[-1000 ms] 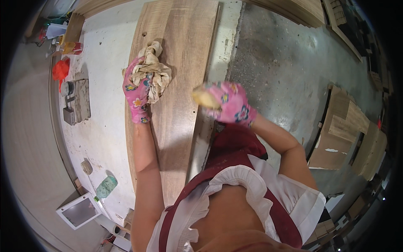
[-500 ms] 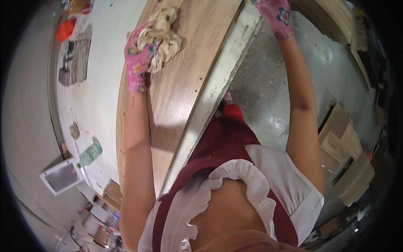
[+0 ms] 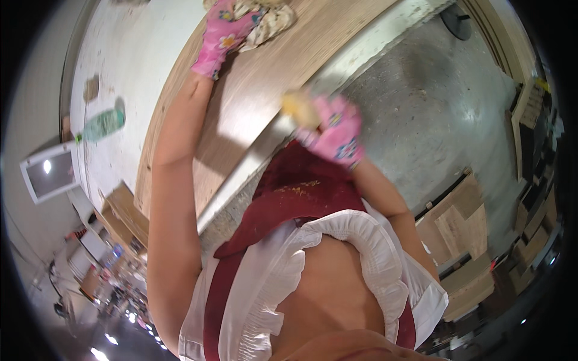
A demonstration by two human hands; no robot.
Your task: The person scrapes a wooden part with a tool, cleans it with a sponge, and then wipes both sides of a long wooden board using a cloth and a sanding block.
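Note:
My left hand (image 3: pixel 226 39), in a pink flowered glove, grips a crumpled cream rag (image 3: pixel 271 27). Hand and rag press on a wood-grain board (image 3: pixel 271 72) with a curved left edge, near the top of the view. My right hand (image 3: pixel 337 132), in a matching glove, is closed and smeared by motion in front of my apron, by the board's right edge. At its fingers shows a rounded cream and yellow thing (image 3: pixel 301 108), too blurred to name.
The board lies on a white worktable (image 3: pixel 138 48) with a worn edge. On its left are a green-tinted bottle (image 3: pixel 103 125), a white-framed panel (image 3: pixel 51 172) and a cardboard box (image 3: pixel 124 210). Flat wooden boards (image 3: pixel 460 222) stand low on the right, above a grey floor (image 3: pixel 409 90).
My right hand has come down from the top edge toward my body. The left hand and rag have shifted farther up the board, and the view has moved.

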